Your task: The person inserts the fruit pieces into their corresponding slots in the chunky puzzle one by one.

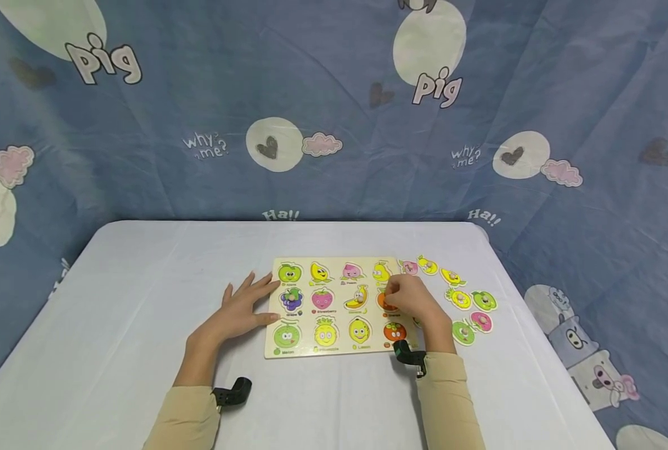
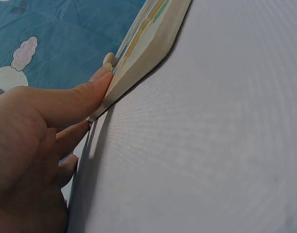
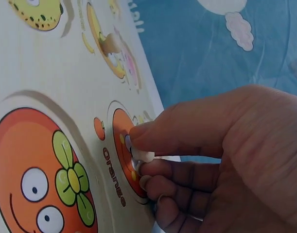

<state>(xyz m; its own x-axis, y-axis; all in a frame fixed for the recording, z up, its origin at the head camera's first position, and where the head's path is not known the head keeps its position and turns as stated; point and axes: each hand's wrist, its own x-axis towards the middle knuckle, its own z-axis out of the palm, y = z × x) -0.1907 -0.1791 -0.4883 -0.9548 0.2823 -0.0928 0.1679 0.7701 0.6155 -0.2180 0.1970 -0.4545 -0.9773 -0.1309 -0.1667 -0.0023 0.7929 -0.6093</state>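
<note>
A wooden fruit puzzle board (image 1: 308,331) lies flat on the white table. At its left edge my left hand (image 1: 237,315) has its fingers spread, thumb and forefinger touching the rim. The left wrist view shows that thumb (image 2: 73,104) against the board's side. My right hand (image 1: 418,303) pinches the pale knob (image 3: 144,155) of an orange puzzle piece (image 3: 120,128) between thumb and forefinger. This piece is over the spot labelled Orange. Grape (image 1: 291,300) and banana (image 1: 357,298) pieces with knobs are on the board. The tomato picture (image 3: 22,145) appears close in the right wrist view.
Right of the board lie several loose pieces, among them a green apple (image 1: 484,300), a pineapple (image 1: 458,299), a strawberry (image 1: 481,322) and a melon (image 1: 463,332). A blue printed cloth (image 1: 334,75) hangs behind the table. Black wrist mounts (image 1: 234,392) jut from both sleeves.
</note>
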